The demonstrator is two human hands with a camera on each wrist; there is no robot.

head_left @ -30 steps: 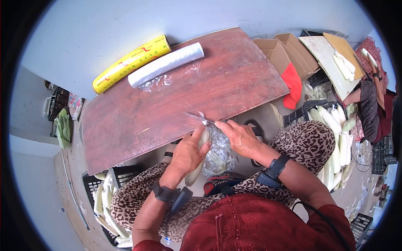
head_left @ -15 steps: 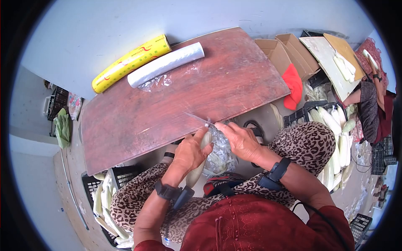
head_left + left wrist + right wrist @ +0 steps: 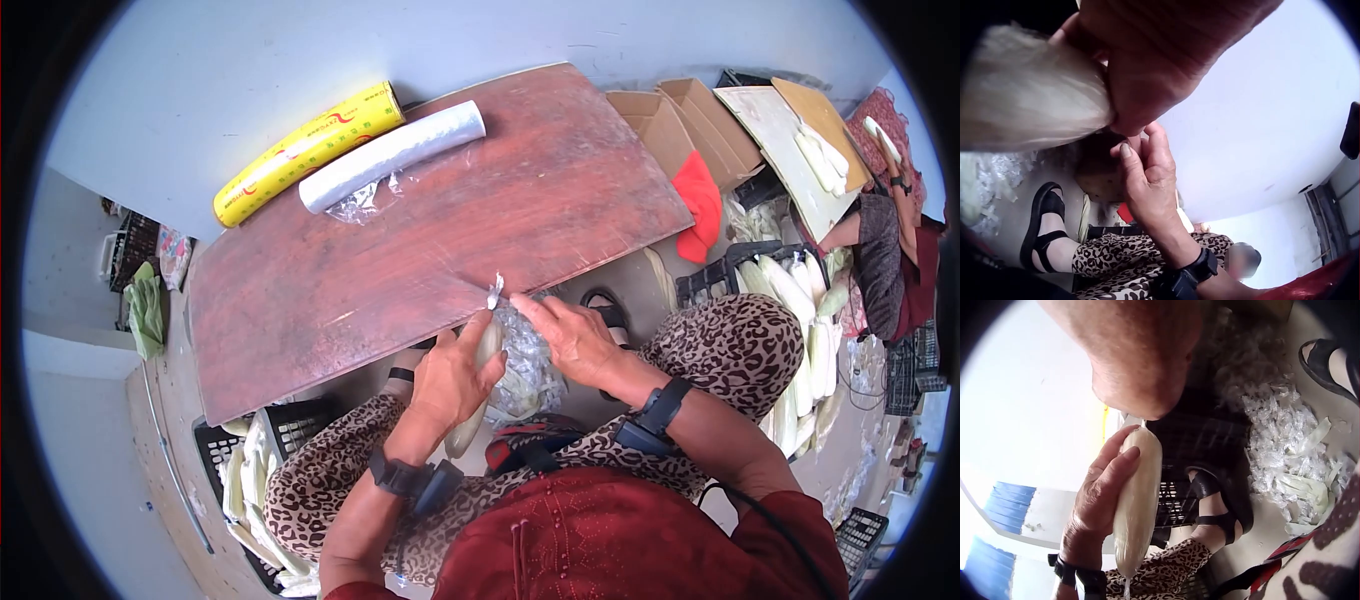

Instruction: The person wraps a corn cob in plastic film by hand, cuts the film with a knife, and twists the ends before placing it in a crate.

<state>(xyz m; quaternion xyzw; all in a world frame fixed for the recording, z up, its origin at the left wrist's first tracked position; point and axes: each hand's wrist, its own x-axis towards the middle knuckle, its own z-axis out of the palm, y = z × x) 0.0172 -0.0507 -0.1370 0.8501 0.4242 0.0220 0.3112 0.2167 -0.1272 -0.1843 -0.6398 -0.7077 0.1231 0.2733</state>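
A pale, film-wrapped cob (image 3: 489, 346) slants below the table's front edge, gripped by my left hand (image 3: 448, 378). The left wrist view shows its wrapped end (image 3: 1029, 94) close up, and in the right wrist view the left thumb lies along the cob (image 3: 1137, 512). A twist of clear film (image 3: 495, 291) sticks up from its top. My right hand (image 3: 575, 342) is just right of that twist, fingers curled round a thin, blade-like thing, blurred and mostly hidden. In the left wrist view the right hand (image 3: 1150, 187) shows bent fingers.
On the red-brown table (image 3: 420, 240) lie a yellow roll (image 3: 310, 155) and a white film roll (image 3: 395, 155). Film scraps (image 3: 525, 370) are heaped below its edge. Crates of cobs (image 3: 790, 290) stand at both sides; another person (image 3: 885, 250) sits at the right.
The thin blade-like thing, plainer before, is now a faint blur. The film twist stands up higher above the cob's tip. Both hands stay nearly in place; the cob has shifted slightly.
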